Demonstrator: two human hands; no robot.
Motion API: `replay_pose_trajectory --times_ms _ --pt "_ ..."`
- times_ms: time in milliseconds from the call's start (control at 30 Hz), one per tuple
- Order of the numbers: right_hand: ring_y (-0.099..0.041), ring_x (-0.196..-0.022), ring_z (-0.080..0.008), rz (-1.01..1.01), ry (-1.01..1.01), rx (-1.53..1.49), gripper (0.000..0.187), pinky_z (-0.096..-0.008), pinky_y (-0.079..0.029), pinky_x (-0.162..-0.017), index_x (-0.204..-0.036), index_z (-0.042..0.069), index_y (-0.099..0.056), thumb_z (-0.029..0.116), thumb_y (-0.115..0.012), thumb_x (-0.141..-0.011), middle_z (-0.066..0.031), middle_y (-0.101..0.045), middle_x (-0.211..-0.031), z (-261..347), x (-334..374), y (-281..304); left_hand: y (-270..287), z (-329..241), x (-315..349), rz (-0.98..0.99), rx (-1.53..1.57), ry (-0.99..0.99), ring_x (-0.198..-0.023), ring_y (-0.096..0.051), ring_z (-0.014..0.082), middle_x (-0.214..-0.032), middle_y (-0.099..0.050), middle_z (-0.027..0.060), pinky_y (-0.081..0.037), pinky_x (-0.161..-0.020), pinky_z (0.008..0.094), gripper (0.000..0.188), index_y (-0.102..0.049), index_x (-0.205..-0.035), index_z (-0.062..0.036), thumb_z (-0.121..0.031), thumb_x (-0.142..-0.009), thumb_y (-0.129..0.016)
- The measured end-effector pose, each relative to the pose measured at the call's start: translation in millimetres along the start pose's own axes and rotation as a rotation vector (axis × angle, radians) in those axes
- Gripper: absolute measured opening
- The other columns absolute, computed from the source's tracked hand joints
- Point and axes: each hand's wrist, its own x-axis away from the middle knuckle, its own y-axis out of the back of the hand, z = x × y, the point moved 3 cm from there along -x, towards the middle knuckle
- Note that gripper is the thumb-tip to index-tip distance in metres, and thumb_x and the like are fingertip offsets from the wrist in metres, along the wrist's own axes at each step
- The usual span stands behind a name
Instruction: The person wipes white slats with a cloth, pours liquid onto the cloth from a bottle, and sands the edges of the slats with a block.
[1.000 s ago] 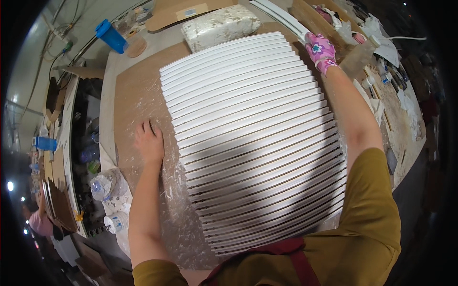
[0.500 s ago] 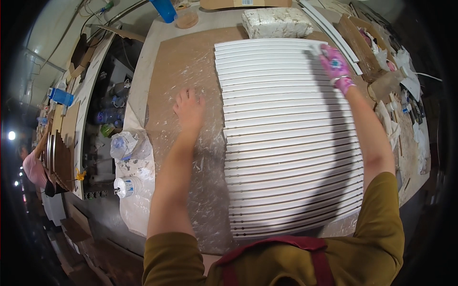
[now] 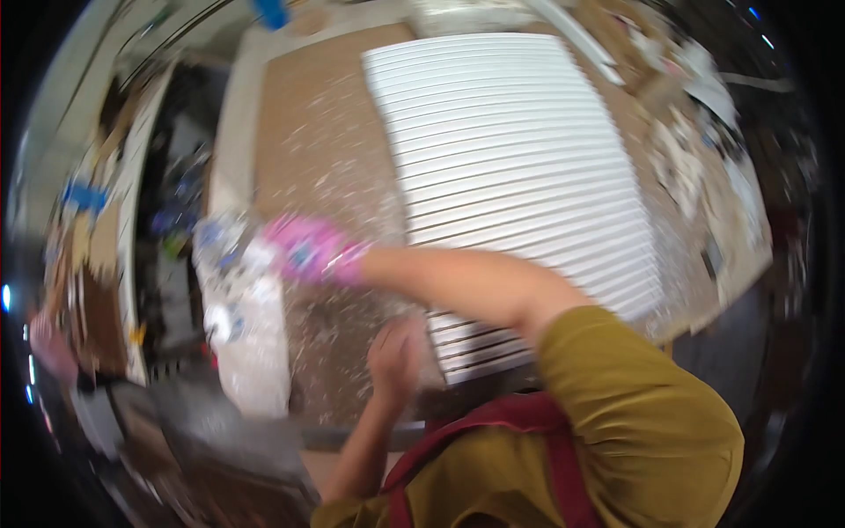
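White slats (image 3: 519,176) lie side by side across the centre of the frame, their long axes running left to right, right ends slightly higher; blur prevents a sure count. One pink-gloved right hand (image 3: 308,249) is at centre left, and one bare left hand (image 3: 396,356) is beside the lower slats' left ends; whether either grips anything, I cannot tell. Brown board (image 3: 326,114) spans the room between the slats and the counter's (image 3: 236,167) left edge.
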Motion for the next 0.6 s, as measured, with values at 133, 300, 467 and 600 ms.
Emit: replay_pose_trajectory --times_ms 133,300,467,600 --pt "-0.065 -0.087 -0.0286 0.304 -0.103 0.655 0.018 -0.0449 -0.052 -0.074 -0.094 0.014 -0.061 0.026 -0.050 -0.089 -0.0097 -0.064 -0.092 -21.4 9.6 -47.2 -13.4 -19.6 28.7 -0.019 -0.024 0.069 -0.076 -0.063 0.0263 -0.086 -0.065 0.0139 -0.049 -0.071 0.0336 0.014 -0.064 -0.094 -0.0001 0.005 -0.085 -0.055" --pt "-0.062 -0.093 -0.0266 0.119 -0.144 0.825 0.019 -0.0408 -0.051 -0.085 -0.098 0.009 -0.058 0.022 -0.047 -0.089 -0.0099 -0.062 -0.094 7.7 82.4 149.2 -4.2 0.6 49.2 -0.123 0.118 0.180 -0.078 -0.058 0.0155 -0.089 -0.064 0.0091 -0.047 -0.070 0.0290 0.012 -0.062 -0.099 0.0014 -0.001 -0.094 -0.051" --pt "-0.058 -0.113 -0.0298 -0.392 -0.613 1.329 0.052 -0.0391 -0.044 -0.100 -0.123 0.009 -0.059 0.041 -0.064 -0.082 -0.0135 -0.062 -0.121 17.3 262.2 427.9 2.7 -13.2 86.0 -0.247 0.200 0.436 -0.088 -0.055 0.0130 -0.094 -0.062 0.0074 -0.045 -0.081 0.0289 0.021 -0.054 -0.116 0.0046 -0.003 -0.097 -0.046" --pt "-0.036 -0.136 -0.0350 -0.344 -0.761 1.571 0.085 -0.0408 -0.027 -0.113 -0.146 0.005 -0.032 0.062 -0.051 -0.086 -0.0210 -0.040 -0.145 -22.8 419.3 545.7 -31.0 -54.2 102.2 -0.363 0.087 0.457 -0.093 -0.056 0.0154 -0.106 -0.061 0.0092 -0.044 -0.089 0.0281 0.032 -0.047 -0.127 0.0047 -0.003 -0.096 -0.048"
